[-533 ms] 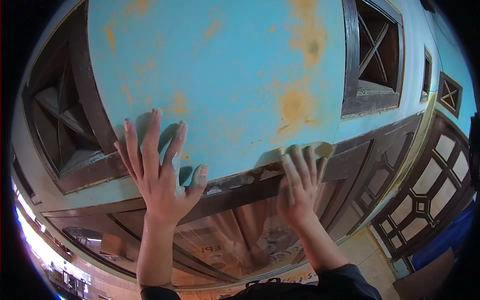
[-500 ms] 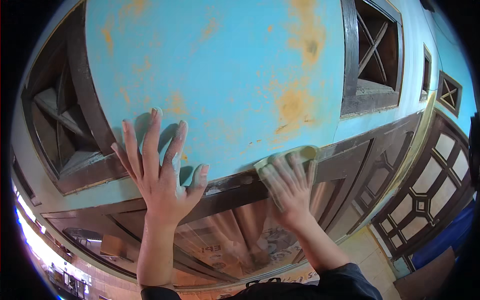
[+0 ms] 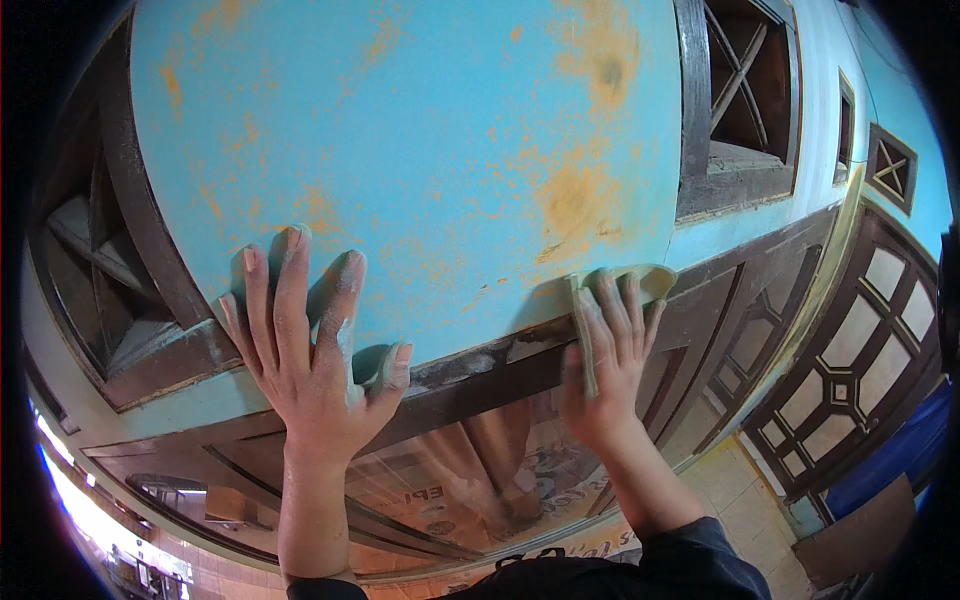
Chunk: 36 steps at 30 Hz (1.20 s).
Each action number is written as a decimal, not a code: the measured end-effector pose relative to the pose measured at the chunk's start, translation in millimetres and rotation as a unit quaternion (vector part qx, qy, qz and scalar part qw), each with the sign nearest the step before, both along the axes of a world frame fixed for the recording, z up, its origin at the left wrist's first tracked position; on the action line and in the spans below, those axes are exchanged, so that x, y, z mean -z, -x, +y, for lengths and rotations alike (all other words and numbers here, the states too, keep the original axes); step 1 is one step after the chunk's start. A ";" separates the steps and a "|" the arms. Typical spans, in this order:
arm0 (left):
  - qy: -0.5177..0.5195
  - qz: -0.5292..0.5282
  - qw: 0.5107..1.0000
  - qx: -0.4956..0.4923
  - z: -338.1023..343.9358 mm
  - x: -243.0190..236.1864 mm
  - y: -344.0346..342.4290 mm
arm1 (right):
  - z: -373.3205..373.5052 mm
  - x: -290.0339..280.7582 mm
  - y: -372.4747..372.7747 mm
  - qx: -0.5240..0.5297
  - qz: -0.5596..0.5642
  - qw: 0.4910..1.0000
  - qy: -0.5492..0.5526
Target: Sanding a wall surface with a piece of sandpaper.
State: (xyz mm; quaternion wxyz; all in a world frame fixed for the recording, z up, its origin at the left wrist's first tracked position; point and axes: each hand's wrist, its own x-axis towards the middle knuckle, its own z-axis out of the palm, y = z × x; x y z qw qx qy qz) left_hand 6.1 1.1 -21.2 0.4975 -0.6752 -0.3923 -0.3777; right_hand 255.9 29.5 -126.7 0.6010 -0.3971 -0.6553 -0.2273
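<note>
A light-blue painted wall (image 3: pixel 430 160) with worn orange patches fills the upper middle. My left hand (image 3: pixel 315 370) lies against its lower left part, fingers spread and dusted with pale powder, holding nothing. Lower on the right, my right hand (image 3: pixel 612 370) presses a bent, yellow-green piece of sandpaper (image 3: pixel 657 281) to the wall. One edge of the sandpaper stands up beside the fingers; its working face is hidden. The sandpaper is just above a dark wooden frame (image 3: pixel 470 395), whose top edge is scuffed and dusty.
Dark wooden vents with crossed slats flank the wall, one on the left (image 3: pixel 110 260) and one on the right (image 3: pixel 740 110). Beneath the frame are glass panes (image 3: pixel 470 480) with printed sheeting behind them. A panelled door (image 3: pixel 850 350) stands at the far right, near a blue cloth (image 3: pixel 890 455).
My right hand has slid right and slightly up along the wall with the sandpaper, which now folds up more at its left edge. My left hand stays on nearly the same spot.
</note>
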 end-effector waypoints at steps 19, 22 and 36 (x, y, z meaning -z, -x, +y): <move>-0.008 0.004 1.000 -0.001 3.4 -1.1 -0.8 | -12.9 -2.8 15.7 0.009 -0.123 0.992 0.015; -0.007 0.002 1.000 0.002 5.0 -0.3 -3.8 | -8.1 -7.5 8.0 0.041 -0.128 0.991 -0.006; -0.008 -0.024 1.000 0.007 2.5 -1.0 -4.3 | -7.7 -18.1 20.8 0.033 -0.249 0.967 -0.035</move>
